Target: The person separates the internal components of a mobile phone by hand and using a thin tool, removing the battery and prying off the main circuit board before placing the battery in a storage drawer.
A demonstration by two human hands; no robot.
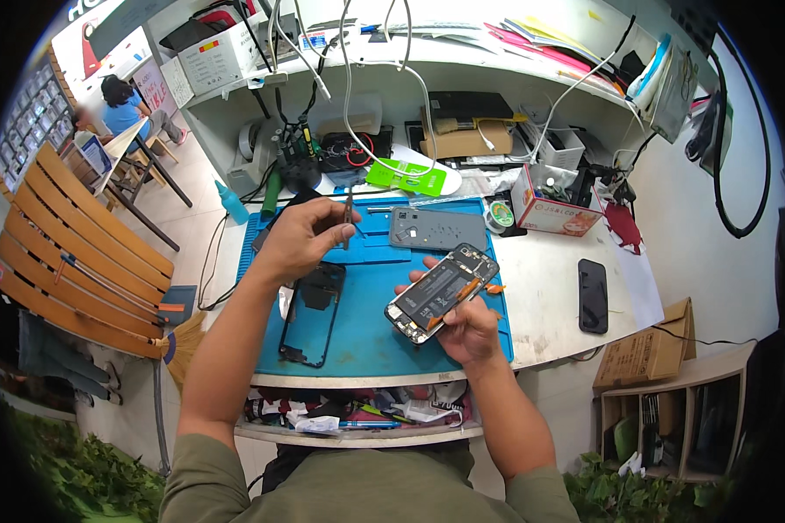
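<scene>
Right hand point(473, 329) grips the opened phone point(431, 298) by its edges, innards up, probably for a clear view. Left of that grip, left hand point(301, 237) pinches tweezers point(348, 216). Black frame point(318, 290) on mat point(371, 344) nearby, likely for easy reach.

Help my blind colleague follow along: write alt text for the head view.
The right hand holds an opened phone over a blue mat; the left hand pinches tweezers. A black phone frame lies on the mat.
</scene>
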